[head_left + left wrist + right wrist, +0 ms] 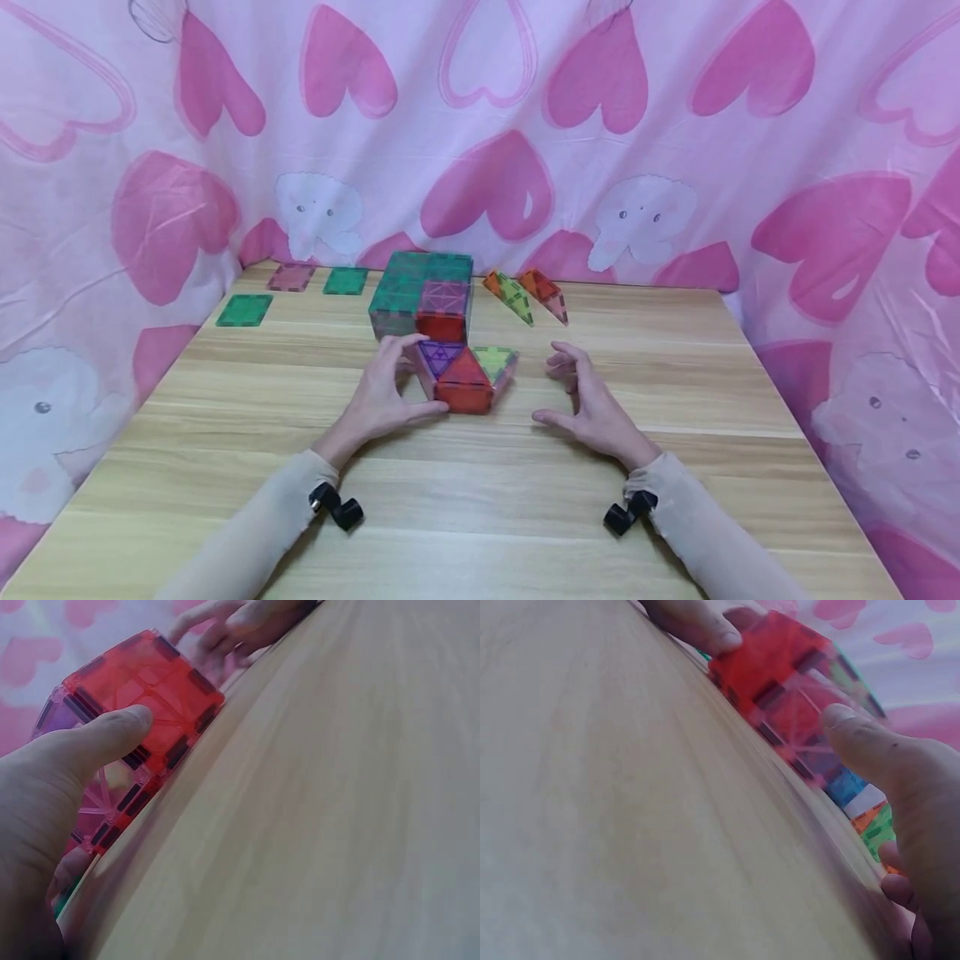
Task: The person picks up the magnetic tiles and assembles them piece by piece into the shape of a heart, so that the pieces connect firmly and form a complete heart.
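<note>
A low half-hexagon block of translucent magnetic tiles stands on the table, with purple, red and yellow-green triangles on top. My left hand holds its left side, thumb at the front corner and fingers at the back. In the left wrist view the thumb lies against the red front wall. To the right of the block, my right hand is apart from it, fingers loosely bent and nothing in them. Directly behind stands a larger box of green magnetic tiles, with a pink square and a red wall at its front right corner.
Loose square tiles lie at the back left: a green one, a pink one and another green one. Back right, narrow pointed tiles in yellow-green and orange-pink lie near the heart-patterned curtain.
</note>
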`<state>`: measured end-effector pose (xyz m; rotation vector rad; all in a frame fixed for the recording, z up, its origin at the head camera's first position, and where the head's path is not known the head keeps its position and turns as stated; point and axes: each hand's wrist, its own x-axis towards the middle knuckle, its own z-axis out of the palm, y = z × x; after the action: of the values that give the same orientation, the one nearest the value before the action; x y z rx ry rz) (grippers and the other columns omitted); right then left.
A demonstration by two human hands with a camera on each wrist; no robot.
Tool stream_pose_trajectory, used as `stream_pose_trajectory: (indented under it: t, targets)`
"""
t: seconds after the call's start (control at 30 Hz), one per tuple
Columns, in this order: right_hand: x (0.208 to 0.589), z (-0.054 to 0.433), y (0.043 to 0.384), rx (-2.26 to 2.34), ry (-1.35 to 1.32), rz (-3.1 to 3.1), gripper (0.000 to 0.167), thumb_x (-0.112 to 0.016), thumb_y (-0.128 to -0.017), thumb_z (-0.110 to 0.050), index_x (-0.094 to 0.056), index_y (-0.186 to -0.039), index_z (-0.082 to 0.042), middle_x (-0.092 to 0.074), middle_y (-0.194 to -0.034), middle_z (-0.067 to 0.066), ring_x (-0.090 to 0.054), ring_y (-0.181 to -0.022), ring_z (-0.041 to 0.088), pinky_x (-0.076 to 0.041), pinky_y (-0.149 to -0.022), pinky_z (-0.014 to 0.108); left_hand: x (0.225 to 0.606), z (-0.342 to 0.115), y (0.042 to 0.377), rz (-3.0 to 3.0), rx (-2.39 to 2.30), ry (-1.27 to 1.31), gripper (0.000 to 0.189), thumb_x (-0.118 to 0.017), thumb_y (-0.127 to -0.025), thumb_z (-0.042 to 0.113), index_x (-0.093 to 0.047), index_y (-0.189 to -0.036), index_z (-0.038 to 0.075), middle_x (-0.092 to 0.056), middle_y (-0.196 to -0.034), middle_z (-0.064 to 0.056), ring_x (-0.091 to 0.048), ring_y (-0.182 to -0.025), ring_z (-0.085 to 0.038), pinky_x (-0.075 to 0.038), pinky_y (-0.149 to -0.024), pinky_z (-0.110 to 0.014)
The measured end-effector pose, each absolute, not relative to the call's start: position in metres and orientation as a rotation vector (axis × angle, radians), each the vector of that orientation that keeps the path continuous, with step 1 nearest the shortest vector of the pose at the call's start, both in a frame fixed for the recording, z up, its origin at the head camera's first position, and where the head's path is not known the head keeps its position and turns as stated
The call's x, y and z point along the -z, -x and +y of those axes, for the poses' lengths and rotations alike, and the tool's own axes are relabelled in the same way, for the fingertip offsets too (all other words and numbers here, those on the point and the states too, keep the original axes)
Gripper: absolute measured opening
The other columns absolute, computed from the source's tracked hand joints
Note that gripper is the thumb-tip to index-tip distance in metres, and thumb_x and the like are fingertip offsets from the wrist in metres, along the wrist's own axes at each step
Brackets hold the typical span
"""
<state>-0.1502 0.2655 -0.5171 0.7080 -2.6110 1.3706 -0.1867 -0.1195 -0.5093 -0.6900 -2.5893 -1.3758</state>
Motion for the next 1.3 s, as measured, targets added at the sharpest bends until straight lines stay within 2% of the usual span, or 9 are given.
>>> stream_pose_trajectory:
  t: [0.23,0.43,0.6,0.9,1.07,1.17,1.3]
  targets:
    - [0.517,0.267,0.149,-1.390,-0.658,-2.603,0.096,-0.092,-0.095,-0.023,-0.033,-0.170,-0.016,-0.060,-0.144,0.012,-0.064,-0.128,0.025,-0.051,-0.101,0.030,0.510,-0.160,0.192,-2.550,1.411,0.620,0.114,-0.108,-0.073,0.029,-0.044,-0.166,0.015,-0.058,-0.137,-0.009,-0.067,-0.122,-0.031,-0.058,-0.107,-0.055]
    - [0.519,0.268,0.150,-1.362,-0.650,-2.598,0.082,-0.087,-0.100,-0.023,-0.040,-0.166,-0.011,-0.063,-0.140,0.009,-0.063,-0.124,0.023,-0.052,-0.098,0.030,0.513,-0.184,0.199,-2.560,1.426,0.498,0.107,-0.107,-0.075,0.025,-0.045,-0.161,0.009,-0.058,-0.142,-0.012,-0.066,-0.124,-0.034,-0.057,-0.108,-0.055]
    - [0.521,0.269,0.151,-1.347,-0.662,-2.604,0.072,-0.084,-0.102,-0.024,-0.047,-0.162,-0.011,-0.062,-0.141,0.007,-0.062,-0.126,0.023,-0.053,-0.101,0.031,0.514,-0.192,0.206,-2.551,1.420,0.474,0.105,-0.105,-0.079,0.020,-0.043,-0.163,0.008,-0.056,-0.148,-0.015,-0.062,-0.131,-0.036,-0.056,-0.110,-0.056]
    - [0.520,0.270,0.153,-1.324,-0.664,-2.627,0.070,-0.083,-0.103,-0.023,-0.047,-0.161,-0.007,-0.063,-0.140,0.007,-0.062,-0.125,0.022,-0.053,-0.101,0.031,0.518,-0.189,0.216,-2.513,1.430,0.512,0.105,-0.101,-0.083,0.013,-0.041,-0.168,0.007,-0.054,-0.152,-0.021,-0.062,-0.132,-0.040,-0.056,-0.111,-0.056]
    - [0.519,0.267,0.155,-1.322,-0.625,-2.629,0.070,-0.083,-0.103,-0.024,-0.047,-0.162,-0.009,-0.063,-0.138,0.006,-0.062,-0.119,0.021,-0.053,-0.095,0.029,0.517,-0.190,0.216,-2.528,1.406,0.516,0.104,-0.100,-0.085,0.015,-0.040,-0.169,0.008,-0.055,-0.152,-0.020,-0.063,-0.130,-0.039,-0.056,-0.109,-0.057]
    - [0.518,0.264,0.161,-1.326,-0.592,-2.598,0.068,-0.082,-0.103,-0.021,-0.048,-0.161,-0.010,-0.064,-0.136,0.008,-0.064,-0.115,0.023,-0.054,-0.093,0.030,0.514,-0.192,0.216,-2.542,1.395,0.509,0.103,-0.099,-0.086,0.018,-0.039,-0.170,0.010,-0.057,-0.151,-0.019,-0.065,-0.128,-0.037,-0.057,-0.105,-0.053]
    - [0.518,0.256,0.177,-1.337,-0.538,-2.532,0.067,-0.083,-0.100,-0.011,-0.050,-0.159,-0.008,-0.065,-0.140,0.015,-0.068,-0.120,0.029,-0.060,-0.099,0.040,0.513,-0.195,0.215,-2.551,1.403,0.499,0.103,-0.099,-0.087,0.021,-0.039,-0.170,0.013,-0.058,-0.150,-0.017,-0.066,-0.126,-0.033,-0.055,-0.101,-0.041]
